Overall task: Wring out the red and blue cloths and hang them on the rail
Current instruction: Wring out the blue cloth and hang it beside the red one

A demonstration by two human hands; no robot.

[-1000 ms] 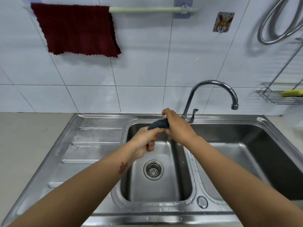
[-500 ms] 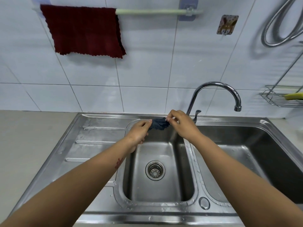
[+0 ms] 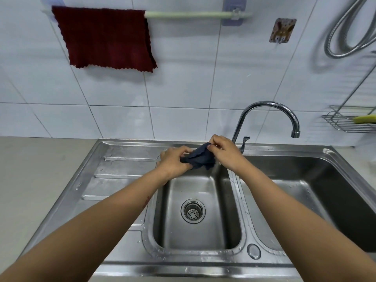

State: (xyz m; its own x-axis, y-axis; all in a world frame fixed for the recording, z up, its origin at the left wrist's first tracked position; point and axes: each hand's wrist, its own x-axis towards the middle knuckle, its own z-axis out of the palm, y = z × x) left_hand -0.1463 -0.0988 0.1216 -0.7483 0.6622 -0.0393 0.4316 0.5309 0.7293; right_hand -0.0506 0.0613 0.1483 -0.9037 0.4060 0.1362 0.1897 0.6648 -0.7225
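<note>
stainless steel double sink [image 3: 130,237] fills the lower view, its smaller left basin under both outstretched arms. above it on the white tiled wall, a pale green rail [image 3: 189,14] carries the red cloth [image 3: 105,37], draped over its left end. a curved chrome tap [image 3: 268,110] stands behind the basins. over the left basin's back edge, the left hand [image 3: 173,159] and right hand [image 3: 223,149] each pinch a side of the bunched blue cloth [image 3: 200,158] between them.

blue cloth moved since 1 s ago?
Yes. The blue cloth has opened out from a tight twist, though it stays over the left basin beside the tap.
</note>
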